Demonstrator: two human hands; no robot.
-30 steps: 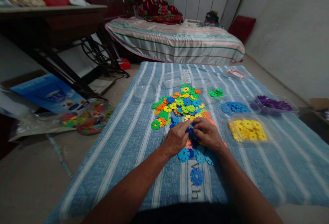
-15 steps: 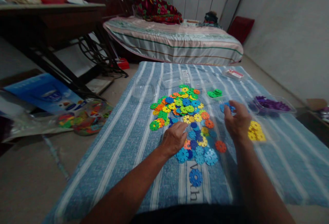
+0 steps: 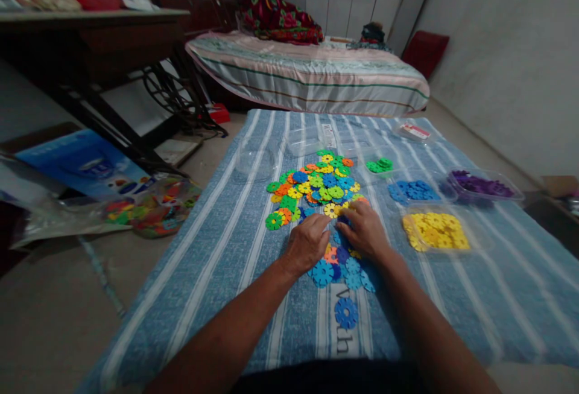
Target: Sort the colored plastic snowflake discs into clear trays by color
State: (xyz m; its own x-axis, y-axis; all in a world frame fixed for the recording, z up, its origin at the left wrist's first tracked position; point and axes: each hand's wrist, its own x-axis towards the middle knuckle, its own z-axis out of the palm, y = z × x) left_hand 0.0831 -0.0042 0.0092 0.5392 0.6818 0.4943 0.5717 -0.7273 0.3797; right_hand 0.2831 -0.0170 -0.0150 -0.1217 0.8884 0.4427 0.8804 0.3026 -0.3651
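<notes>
A pile of flat, flower-shaped plastic discs [image 3: 319,186] in green, orange, yellow and blue lies on a blue striped cloth [image 3: 217,249]. My left hand [image 3: 308,242] rests on the near edge of the pile with its fingers curled down onto the discs. My right hand [image 3: 365,231] lies beside it, fingers bent over blue discs; whether it holds one is hidden. Several blue discs [image 3: 346,311] lie just in front of both hands.
Clear trays stand to the right with sorted discs: green [image 3: 380,165], blue [image 3: 412,190], yellow [image 3: 435,229], purple [image 3: 482,184]. An empty clear tub [image 3: 254,162] sits back left. A bag of mixed discs [image 3: 149,207] lies on the floor at left. A bed [image 3: 312,74] stands behind.
My right hand went out to the blue tray on the right and has come back to the pile beside my left hand. The left hand stayed in place.
</notes>
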